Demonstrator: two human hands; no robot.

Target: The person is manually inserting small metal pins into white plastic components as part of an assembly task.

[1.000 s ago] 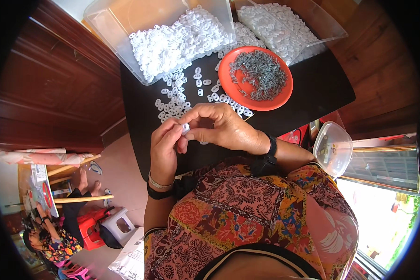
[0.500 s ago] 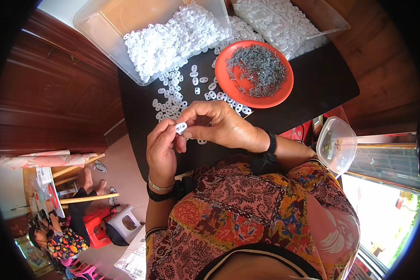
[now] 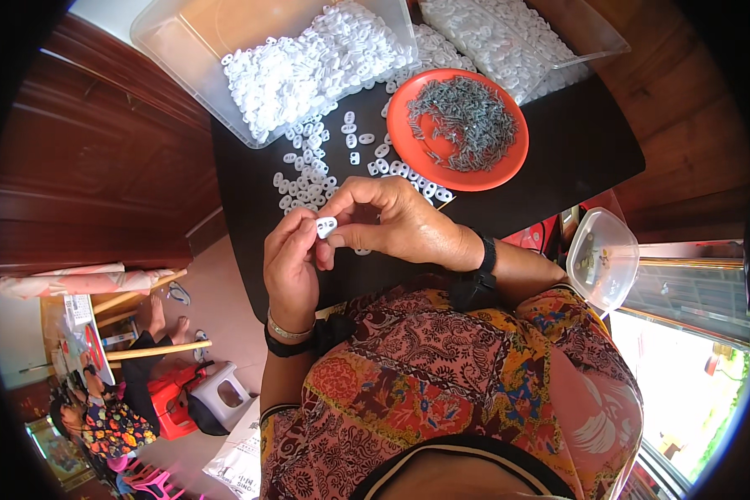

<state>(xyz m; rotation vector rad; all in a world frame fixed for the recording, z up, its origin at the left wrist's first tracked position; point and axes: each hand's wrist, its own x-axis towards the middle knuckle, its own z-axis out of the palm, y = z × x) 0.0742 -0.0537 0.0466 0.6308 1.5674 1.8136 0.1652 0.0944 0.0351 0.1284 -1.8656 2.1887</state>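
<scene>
Between the fingertips of both hands is a small white plastic piece (image 3: 327,227) with two holes. My left hand (image 3: 292,254) pinches its left side, fingers closed. From the right, the thumb and forefinger of my right hand (image 3: 400,221) grip the same piece; whether a screw is in those fingers cannot be seen. Beyond my hands, a loose pile of similar white pieces (image 3: 310,171) lies on the dark table. A short row of pieces (image 3: 350,129) stands apart from it. Gray screws (image 3: 467,121) fill much of an orange-red plate (image 3: 508,165) at the right.
A clear plastic bin (image 3: 175,58) of white pieces lies tipped at the back, beside a clear bag (image 3: 508,50) of more. An empty-looking translucent tub (image 3: 604,258) stands right of the table (image 3: 592,150). At lower left, another person (image 3: 121,425) sits near a red stool (image 3: 171,404).
The white piece has turned slightly between my fingertips, its two holes now facing up more plainly. Both hands stay almost in place; the whole view has shifted a little.
</scene>
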